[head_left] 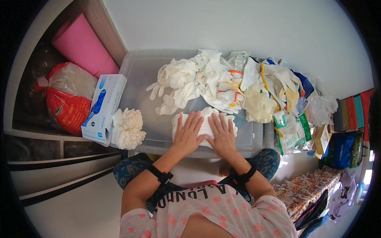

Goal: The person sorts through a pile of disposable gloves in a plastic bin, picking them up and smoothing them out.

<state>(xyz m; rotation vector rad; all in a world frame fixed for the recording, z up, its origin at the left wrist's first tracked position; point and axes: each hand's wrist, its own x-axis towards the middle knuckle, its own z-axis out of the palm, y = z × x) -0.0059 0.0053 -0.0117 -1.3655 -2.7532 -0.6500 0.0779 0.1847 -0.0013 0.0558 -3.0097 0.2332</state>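
My left hand and my right hand lie flat, palms down, on a layered stack of white fabric gloves. Both sets of fingers point away from me and my thumbs meet near the middle. The stack rests on the translucent plastic lid of a storage box. Beyond it is a loose heap of white gloves, with coated and coloured-cuff work gloves to the right. Rolled white gloves are bunched at the lid's left edge. My palms hide part of the stack.
A nitrile glove box, a red and clear plastic bag and a pink roll are at the left. Packaged items and a small carton stand at the right. A white wall rises behind the lid.
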